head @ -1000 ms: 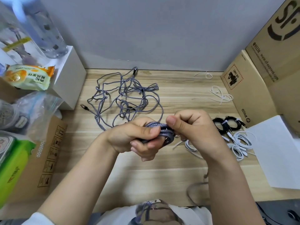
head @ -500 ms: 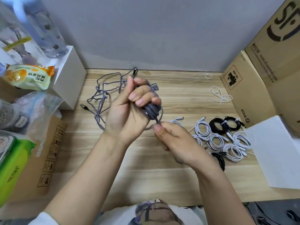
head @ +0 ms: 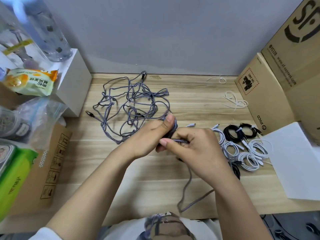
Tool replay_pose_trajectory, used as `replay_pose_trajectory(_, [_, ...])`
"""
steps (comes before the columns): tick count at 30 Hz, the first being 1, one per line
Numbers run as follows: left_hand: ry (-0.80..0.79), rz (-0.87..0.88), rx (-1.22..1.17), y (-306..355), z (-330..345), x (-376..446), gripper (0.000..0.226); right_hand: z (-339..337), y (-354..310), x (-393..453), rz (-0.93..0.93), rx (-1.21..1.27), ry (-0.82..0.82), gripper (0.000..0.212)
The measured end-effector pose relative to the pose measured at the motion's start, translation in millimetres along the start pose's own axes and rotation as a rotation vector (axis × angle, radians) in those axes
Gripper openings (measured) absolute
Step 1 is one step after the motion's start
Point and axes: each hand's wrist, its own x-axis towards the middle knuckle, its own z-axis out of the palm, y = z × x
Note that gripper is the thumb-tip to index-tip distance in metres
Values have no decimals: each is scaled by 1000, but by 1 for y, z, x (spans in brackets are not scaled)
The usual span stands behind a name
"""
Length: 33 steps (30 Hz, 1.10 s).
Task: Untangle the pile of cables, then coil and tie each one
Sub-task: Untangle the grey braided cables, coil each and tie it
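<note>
1. The tangle [head: 131,108] of grey cables lies near the far left corner of the table [head: 155,172], still knotted. One strand seems to run from it toward the hands; if so, pulling on the coil could drag the pile along and tighten its knots.
2. The left hand [head: 152,135] is closed around a small coil [head: 174,126] of grey braided cable, thumb pressed on top, above the middle of the table. If that thumb lifts, the stiff loops will likely spring apart.
3. The right hand [head: 194,149] pinches the same cable's free run [head: 180,140] just beside the coil, fingers closed on it. The slack tail [head: 187,193] drops over the near edge toward the lap; it could snag there and jerk the wrap loose.
4. Finished bundles [head: 242,149], white and black, sit by the right edge, just behind the right wrist. A sweep of that arm may scatter them.
5. White ties [head: 235,101] lie near the far right corner, well apart from the hands, so reaching them means holding the coil one-handed.
</note>
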Motion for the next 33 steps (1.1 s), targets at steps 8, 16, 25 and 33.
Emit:
replay_pose_trajectory(8, [-531,-27,-476,-2,-19,-11,70,-18,3,5,-34,248,182,32])
replay_pose_trajectory(16, [-776,241,-1082,5,-19,-7,49,-13,7,11,-38,440,21,44])
replay_pose_trajectory(25, [-431,340,-1618,17,-23,-14,29,11,13,11,44,426,-215,35])
replay_pose_trajectory(33, [1,286,-1417,11,-20,0,47,20,8,4,-4,13,-245,36])
